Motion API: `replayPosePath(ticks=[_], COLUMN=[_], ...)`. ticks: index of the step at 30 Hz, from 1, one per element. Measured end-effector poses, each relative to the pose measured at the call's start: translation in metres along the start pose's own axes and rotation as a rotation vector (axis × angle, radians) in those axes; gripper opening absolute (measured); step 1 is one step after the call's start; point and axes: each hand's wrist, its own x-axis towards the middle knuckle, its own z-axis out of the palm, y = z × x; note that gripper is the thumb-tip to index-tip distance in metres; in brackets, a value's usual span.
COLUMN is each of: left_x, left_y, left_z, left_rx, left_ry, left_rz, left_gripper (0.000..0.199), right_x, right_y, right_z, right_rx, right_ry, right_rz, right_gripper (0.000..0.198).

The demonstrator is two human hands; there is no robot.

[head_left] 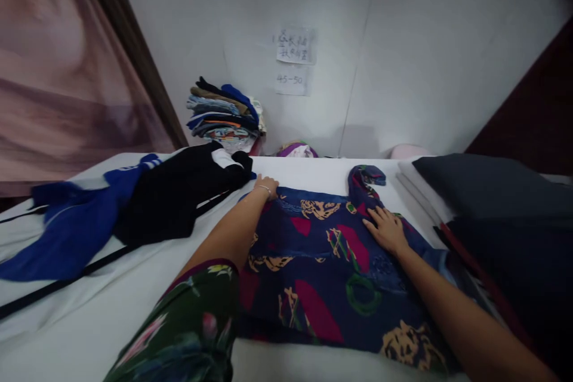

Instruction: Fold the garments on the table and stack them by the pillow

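A navy patterned shirt point(308, 274) with crimson, tan and green shapes lies spread on the white table in front of me. One of its sleeves point(364, 182) curls up at the far right corner. My left hand point(267, 185), with a bracelet on its wrist, is at the shirt's far left corner, fingers closed on the cloth; the fingertips are partly hidden. On the upper right part of the shirt, below the curled sleeve, my right hand point(387, 230) lies flat with fingers apart.
Left on the white table point(80, 322) are a black garment point(165, 197) and a blue garment point(85, 221). Dark folded cloths point(505, 203) are piled at the right. A stack of folded clothes point(224, 110) stands behind the table near the wall, below handwritten paper signs point(295, 48).
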Motion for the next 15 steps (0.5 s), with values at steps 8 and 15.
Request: replayPosePath(ticks=[8,15], left_x=[-0.033,-0.08], left_y=[-0.02,-0.02], left_z=[-0.028,-0.04], left_rx=[0.119,0.081], left_ry=[0.147,0.172], left_rz=[0.099,0.119], left_gripper=[0.027,0.017], right_x=[0.006,0.089], right_y=[0.003,0.003], right_z=[-0.013,-0.028], right_rx=[0.294,0.463], right_ry=[0.075,0.023], right_rz=[0.088,0.283], right_gripper=[0.052,0.046])
